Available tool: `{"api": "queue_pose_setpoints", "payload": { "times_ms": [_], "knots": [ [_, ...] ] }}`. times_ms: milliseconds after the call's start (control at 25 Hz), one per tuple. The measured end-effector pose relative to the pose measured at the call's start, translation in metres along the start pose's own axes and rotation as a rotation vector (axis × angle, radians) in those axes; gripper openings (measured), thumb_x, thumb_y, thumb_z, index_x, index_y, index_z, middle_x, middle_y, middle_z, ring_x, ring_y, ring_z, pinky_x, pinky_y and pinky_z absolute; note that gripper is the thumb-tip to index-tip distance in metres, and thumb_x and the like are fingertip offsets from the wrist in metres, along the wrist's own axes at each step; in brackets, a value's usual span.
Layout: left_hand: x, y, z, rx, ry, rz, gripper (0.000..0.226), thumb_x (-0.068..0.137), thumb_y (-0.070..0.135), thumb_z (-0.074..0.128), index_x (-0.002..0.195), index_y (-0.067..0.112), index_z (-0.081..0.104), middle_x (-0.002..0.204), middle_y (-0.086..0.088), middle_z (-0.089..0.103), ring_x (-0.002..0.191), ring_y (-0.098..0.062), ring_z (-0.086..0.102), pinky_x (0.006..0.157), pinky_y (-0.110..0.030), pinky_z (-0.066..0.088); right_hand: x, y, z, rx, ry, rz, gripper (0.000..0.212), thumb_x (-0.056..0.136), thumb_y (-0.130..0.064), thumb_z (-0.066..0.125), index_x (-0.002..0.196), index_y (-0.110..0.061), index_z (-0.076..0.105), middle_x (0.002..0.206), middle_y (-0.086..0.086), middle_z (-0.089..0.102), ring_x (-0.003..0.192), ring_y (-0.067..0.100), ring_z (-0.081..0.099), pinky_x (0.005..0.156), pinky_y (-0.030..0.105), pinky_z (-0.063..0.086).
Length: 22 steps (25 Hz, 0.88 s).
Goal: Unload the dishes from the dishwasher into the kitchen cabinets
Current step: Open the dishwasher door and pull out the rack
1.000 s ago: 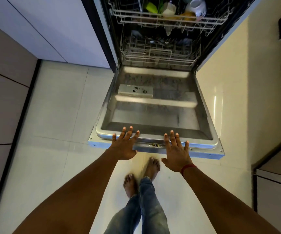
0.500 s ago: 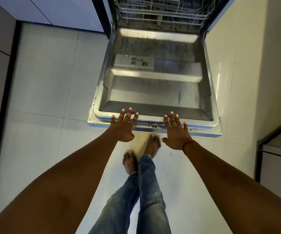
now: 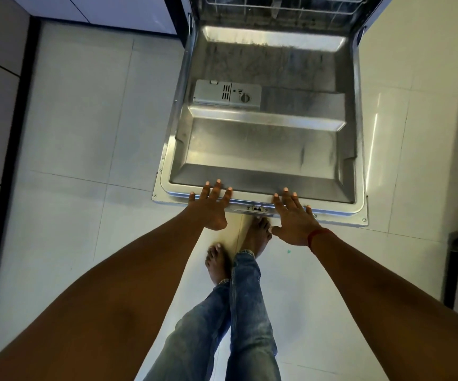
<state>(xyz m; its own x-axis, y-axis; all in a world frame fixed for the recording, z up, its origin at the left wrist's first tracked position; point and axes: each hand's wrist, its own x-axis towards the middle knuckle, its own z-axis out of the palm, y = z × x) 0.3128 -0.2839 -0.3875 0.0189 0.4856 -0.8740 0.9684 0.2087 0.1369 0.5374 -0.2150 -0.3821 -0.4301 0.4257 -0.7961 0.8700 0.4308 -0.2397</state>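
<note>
**While the Door Lies Flat, the Dishes Wait**

Since neither hand carries a dish, I judge the unloading barely begun: the opening is done and everything else is left. At ten o'clock run glossy white cabinet fronts [image 3: 112,9], shut, above pale square floor tiles [image 3: 84,133]. Just left of centre the left hand [image 3: 208,209] lies flat, fingers straight and spread, their tips on the front rim of the brushed stainless-steel dishwasher door [image 3: 263,149], grasping nothing. That door is folded down level and fills the view from centre to one o'clock. Toward its eleven o'clock corner sits a grey rectangular plastic detergent dispenser [image 3: 226,94] (the small marks beside its round dial are too fine to read, and no brand or wording shows anywhere). At twelve o'clock only the edge of a pale wire rack [image 3: 277,6] shows; the dishes themselves are out of view. Right of centre the right hand [image 3: 295,218], a red thread [image 3: 314,237] at its wrist, rests likewise, flat and released.
</note>
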Motion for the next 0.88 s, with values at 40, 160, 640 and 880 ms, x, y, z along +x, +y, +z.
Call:
{"api": "queue_pose_setpoints", "payload": {
  "times_ms": [40,160,640,880],
  "knots": [
    [0.0,0.0,-0.002,-0.014,-0.009,-0.001,0.085,0.094,0.032,0.051,0.152,0.03,-0.012,0.158,-0.005,-0.027,0.145,-0.032,-0.021,0.116,-0.059,0.0,-0.001,0.0,-0.001,0.005,-0.008,-0.002,0.087,0.093,-0.044,0.054,0.155,-0.02,-0.002,0.16,0.008,-0.018,0.148,0.03,-0.012,0.117,0.054,0.007],
    [-0.012,0.0,-0.008,-0.005,-0.029,0.01,0.08,0.095,0.031,0.047,0.152,0.031,-0.009,0.159,-0.005,-0.024,0.146,-0.032,-0.019,0.116,-0.059,0.0,-0.014,-0.001,-0.011,0.014,-0.048,-0.015,0.085,0.093,-0.045,0.054,0.155,-0.019,0.002,0.161,0.009,-0.015,0.148,0.03,-0.009,0.117,0.054,0.009],
    [-0.075,0.003,-0.18,-0.156,0.291,0.13,0.092,0.092,0.027,0.056,0.151,0.032,-0.015,0.159,-0.007,-0.023,0.147,-0.032,-0.012,0.116,-0.058,0.009,-0.06,-0.012,-0.152,0.104,0.201,-0.027,0.087,0.094,-0.041,0.054,0.154,-0.016,-0.004,0.161,0.009,-0.012,0.149,0.027,-0.001,0.119,0.047,0.018],
    [-0.076,-0.007,-0.293,-0.199,0.58,0.186,0.096,0.088,0.034,0.06,0.153,0.021,-0.009,0.16,-0.017,-0.011,0.147,-0.038,-0.005,0.114,-0.063,0.016,-0.045,-0.03,-0.28,0.082,0.458,-0.094,0.086,0.094,-0.037,0.056,0.154,-0.015,0.0,0.161,0.012,-0.008,0.149,0.029,-0.002,0.119,0.047,0.017]
  ]
}}
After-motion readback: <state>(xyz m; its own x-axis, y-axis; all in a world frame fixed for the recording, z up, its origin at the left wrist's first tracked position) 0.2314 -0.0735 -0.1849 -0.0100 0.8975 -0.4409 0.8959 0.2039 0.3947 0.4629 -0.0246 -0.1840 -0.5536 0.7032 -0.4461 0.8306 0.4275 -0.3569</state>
